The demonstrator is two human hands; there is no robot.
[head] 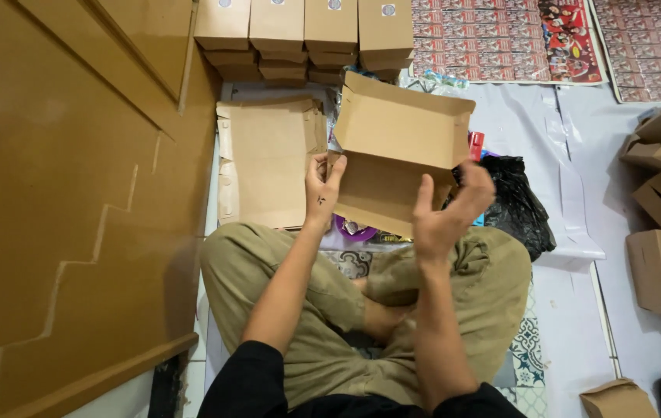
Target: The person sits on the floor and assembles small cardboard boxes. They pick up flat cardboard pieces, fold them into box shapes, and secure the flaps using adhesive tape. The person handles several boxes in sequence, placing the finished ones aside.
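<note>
Fingers (329, 172) gripping cardboard box (400, 128), both hands

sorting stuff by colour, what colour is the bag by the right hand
Black; the bag shows in the head view, just beyond the right hand.

Seen from above, a person sits cross-legged with both bare forearms raised in front of the chest. The left hand (322, 188) is held upright, back toward the camera, fingers curled in a grip. The right hand (446, 209) is higher and slightly blurred, thumb up, fingers curved around an edge.
</note>
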